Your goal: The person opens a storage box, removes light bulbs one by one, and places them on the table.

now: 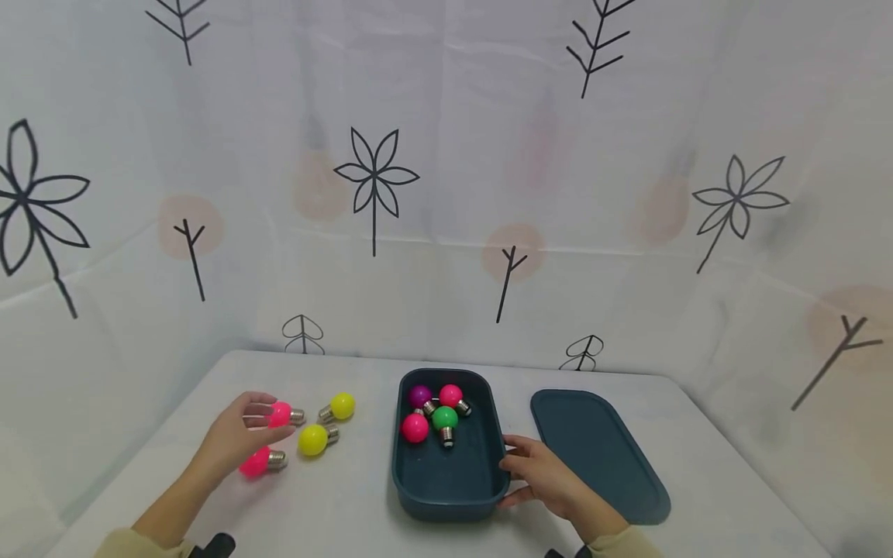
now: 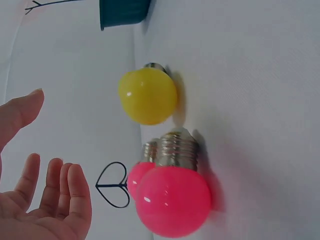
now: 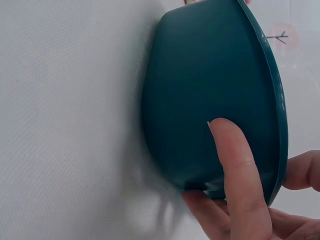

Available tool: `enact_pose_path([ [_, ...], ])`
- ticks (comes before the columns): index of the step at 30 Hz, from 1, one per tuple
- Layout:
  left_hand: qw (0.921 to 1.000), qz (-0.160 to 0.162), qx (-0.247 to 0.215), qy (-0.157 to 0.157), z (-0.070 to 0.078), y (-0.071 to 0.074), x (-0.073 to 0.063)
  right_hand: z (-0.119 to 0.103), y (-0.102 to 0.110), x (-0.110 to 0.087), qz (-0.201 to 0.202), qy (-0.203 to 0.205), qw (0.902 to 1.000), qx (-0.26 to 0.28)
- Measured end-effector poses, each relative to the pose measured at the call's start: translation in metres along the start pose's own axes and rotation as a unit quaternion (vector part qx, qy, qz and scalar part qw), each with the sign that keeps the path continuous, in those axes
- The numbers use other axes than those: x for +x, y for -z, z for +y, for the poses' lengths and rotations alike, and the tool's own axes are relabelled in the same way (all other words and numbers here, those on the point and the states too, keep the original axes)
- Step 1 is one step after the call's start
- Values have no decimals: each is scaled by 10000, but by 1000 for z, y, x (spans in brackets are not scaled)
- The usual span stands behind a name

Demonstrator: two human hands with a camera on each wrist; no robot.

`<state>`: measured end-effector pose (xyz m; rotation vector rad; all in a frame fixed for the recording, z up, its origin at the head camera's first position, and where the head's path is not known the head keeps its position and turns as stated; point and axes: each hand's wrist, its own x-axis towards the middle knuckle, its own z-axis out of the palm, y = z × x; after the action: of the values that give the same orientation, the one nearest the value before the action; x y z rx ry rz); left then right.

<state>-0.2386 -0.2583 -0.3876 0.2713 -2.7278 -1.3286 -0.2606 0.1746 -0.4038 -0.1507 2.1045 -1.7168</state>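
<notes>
My left hand [image 1: 237, 432] hovers with parted fingers over the left of the table, close to a pink light bulb [image 1: 280, 414]. In the left wrist view its palm holds nothing. A second pink bulb [image 1: 255, 463] lies below that hand, nearer to me. Two yellow bulbs, one nearer [image 1: 313, 440] and one farther [image 1: 343, 406], lie just to the right. My right hand [image 1: 540, 474] grips the right side of a dark teal container [image 1: 449, 508], its fingers around the rim and outer wall. Inside lie a purple bulb [image 1: 420, 396], a green bulb [image 1: 445, 418] and two pink bulbs [image 1: 415, 428].
A flat teal lid [image 1: 600, 453] lies on the white table [image 1: 349, 511], right of the container and beside my right forearm. Behind the table hangs a pale curtain [image 1: 446, 294] with plant drawings.
</notes>
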Motion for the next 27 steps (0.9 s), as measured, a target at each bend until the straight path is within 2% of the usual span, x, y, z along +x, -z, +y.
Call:
enact_pose_path([
  [4, 9989, -118, -214, -402, 15, -5, -3, 0, 0, 1, 16, 1, 10000, 11],
  [7, 9976, -176, -320, -582, 25, -11, -4, 0, -1, 2, 39, -17, 10000, 10],
  [17, 9950, -230, -617, -746, 50, -32, 0, 0, -1, 1, 81, -32, 10000, -20],
  [27, 9921, -308, -874, -851, 70, -45, 3, 1, -1, 2, 76, -44, 10000, -9],
])
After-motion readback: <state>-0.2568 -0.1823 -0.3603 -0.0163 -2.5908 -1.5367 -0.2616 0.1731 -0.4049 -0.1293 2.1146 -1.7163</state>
